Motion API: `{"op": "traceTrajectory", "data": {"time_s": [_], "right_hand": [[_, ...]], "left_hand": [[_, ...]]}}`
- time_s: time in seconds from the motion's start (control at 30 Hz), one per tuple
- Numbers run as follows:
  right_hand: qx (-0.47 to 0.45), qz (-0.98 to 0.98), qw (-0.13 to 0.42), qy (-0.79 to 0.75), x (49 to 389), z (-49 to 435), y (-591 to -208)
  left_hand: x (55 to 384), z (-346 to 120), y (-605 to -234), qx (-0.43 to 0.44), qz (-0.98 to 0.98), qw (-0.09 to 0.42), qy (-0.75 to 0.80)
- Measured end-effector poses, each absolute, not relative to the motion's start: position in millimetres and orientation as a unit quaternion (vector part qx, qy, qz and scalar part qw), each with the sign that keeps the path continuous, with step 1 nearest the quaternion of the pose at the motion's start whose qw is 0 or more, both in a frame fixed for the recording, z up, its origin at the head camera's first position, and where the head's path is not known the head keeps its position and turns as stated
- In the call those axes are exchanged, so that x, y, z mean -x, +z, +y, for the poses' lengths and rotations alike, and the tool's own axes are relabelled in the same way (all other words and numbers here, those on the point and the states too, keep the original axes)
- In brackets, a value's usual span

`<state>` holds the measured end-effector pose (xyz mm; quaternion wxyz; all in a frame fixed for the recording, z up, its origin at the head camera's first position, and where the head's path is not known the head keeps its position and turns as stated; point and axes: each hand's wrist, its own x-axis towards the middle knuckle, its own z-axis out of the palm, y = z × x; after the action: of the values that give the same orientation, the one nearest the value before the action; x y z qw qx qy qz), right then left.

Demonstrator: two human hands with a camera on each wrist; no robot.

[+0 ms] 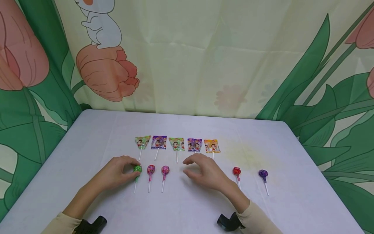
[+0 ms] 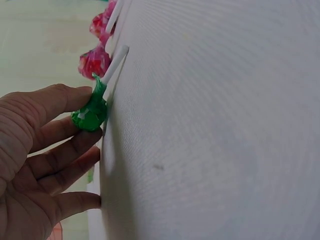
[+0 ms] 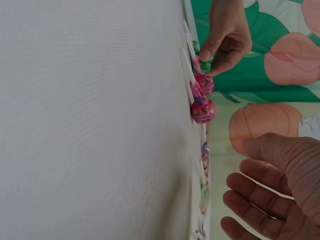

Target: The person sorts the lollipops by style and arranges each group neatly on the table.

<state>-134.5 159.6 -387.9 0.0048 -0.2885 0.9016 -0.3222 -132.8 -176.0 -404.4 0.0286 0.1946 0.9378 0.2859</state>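
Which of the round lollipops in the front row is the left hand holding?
The green lollipop, leftmost in the row; the left hand pinches its head.

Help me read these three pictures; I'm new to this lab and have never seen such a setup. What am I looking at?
A person works with bare hands and wears three cameras. The wide picture is from the head; the two sideways ones are from the wrists. On the white table lie five flat-wrapped lollipops in the far row and five round ones nearer. The left hand pinches the green lollipop, seen close in the left wrist view. The right hand hovers open, holding nothing, beside the pink lollipops.
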Motion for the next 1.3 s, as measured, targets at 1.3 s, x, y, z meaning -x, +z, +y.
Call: {"op": "traceTrajectory", "data": {"time_s": [1.3], "right_hand": [[0.213, 0.929, -0.022, -0.301, 128.6, 212.4, -392.7]], "left_hand": [[131.7, -175.2, -403.7, -0.194, 0.937, 0.026, 0.289]]}}
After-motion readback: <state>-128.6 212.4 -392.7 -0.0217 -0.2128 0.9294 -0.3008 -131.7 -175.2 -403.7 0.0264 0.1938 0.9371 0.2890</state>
